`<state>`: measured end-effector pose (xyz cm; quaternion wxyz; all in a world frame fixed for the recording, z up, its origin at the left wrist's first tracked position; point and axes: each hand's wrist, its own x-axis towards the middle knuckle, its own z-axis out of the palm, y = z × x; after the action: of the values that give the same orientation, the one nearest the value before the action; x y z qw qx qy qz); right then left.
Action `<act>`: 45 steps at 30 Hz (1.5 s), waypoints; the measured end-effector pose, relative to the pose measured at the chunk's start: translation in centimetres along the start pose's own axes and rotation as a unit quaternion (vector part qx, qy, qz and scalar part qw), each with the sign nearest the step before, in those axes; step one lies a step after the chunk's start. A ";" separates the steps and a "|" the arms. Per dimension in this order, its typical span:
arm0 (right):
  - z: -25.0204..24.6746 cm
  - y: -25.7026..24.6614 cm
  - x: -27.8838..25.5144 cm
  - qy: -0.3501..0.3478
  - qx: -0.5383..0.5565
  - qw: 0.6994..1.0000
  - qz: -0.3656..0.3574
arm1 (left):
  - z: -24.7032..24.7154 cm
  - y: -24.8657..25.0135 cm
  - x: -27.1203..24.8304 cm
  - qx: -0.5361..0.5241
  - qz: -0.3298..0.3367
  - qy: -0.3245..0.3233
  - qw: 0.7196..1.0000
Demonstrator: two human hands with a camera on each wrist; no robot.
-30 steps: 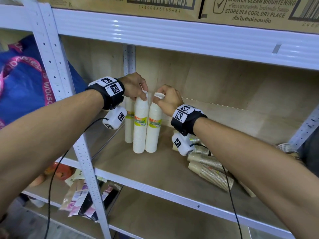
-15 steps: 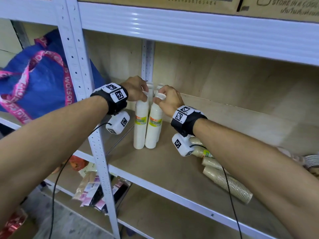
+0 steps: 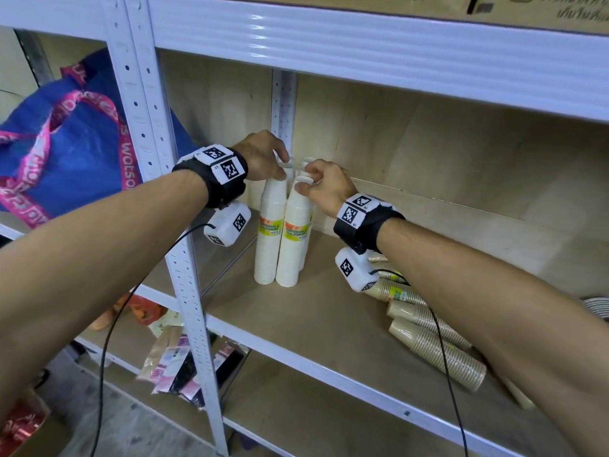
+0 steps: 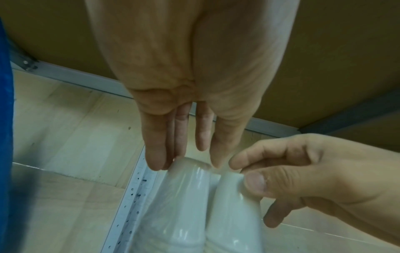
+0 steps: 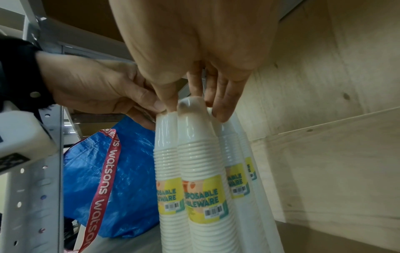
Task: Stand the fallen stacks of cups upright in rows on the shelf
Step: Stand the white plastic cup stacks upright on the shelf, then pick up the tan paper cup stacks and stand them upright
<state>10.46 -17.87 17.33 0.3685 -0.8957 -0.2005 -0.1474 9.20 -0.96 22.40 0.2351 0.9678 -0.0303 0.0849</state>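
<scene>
Black wrist straps (image 3: 204, 179) sat behind left hand (image 3: 262, 155) and right hand (image 3: 329, 189). Each bore white coded tags (image 3: 229, 168). White camera boxes (image 3: 227, 225) hung beneath, and black cables (image 3: 108, 331) ran from them.

This is a shop's stockroom. A bolt-together metal rack (image 3: 184, 291) carries plain wooden shelf boards (image 3: 296, 318), with printed shipping cartons (image 3: 543, 11) stacked above. Stock lies in bulk: shrink-wrapped sleeves of white disposable cups (image 3: 293, 245) with barcode labels, sleeves of brown paper cups (image 3: 438, 357), sachet packets (image 3: 184, 367) below, and a blue Watsons bag (image 3: 75, 150).

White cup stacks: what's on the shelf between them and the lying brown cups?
Nothing: bare shelf board separates the white cup stacks from the brown cups, shown in the head view.
</scene>
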 end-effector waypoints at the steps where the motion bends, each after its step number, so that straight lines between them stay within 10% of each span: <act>1: -0.3 0.1 0.0 0.002 0.001 1.000 0.004 | -0.2 0.2 0.1 0.002 0.005 0.004 1.000; 24: -10.7 12.5 -9.6 -0.074 -0.154 0.965 0.200 | 12.1 12.9 1.9 -0.064 0.186 -0.109 0.974; 45: -6.4 19.0 -19.6 -0.245 -0.237 0.906 0.251 | 28.4 7.7 1.2 -0.054 0.148 -0.264 0.951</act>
<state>1.46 -39.74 2.24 0.1096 -0.9853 -0.0119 0.1306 13.90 -20.86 1.22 0.2557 0.9260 -0.2385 -0.1421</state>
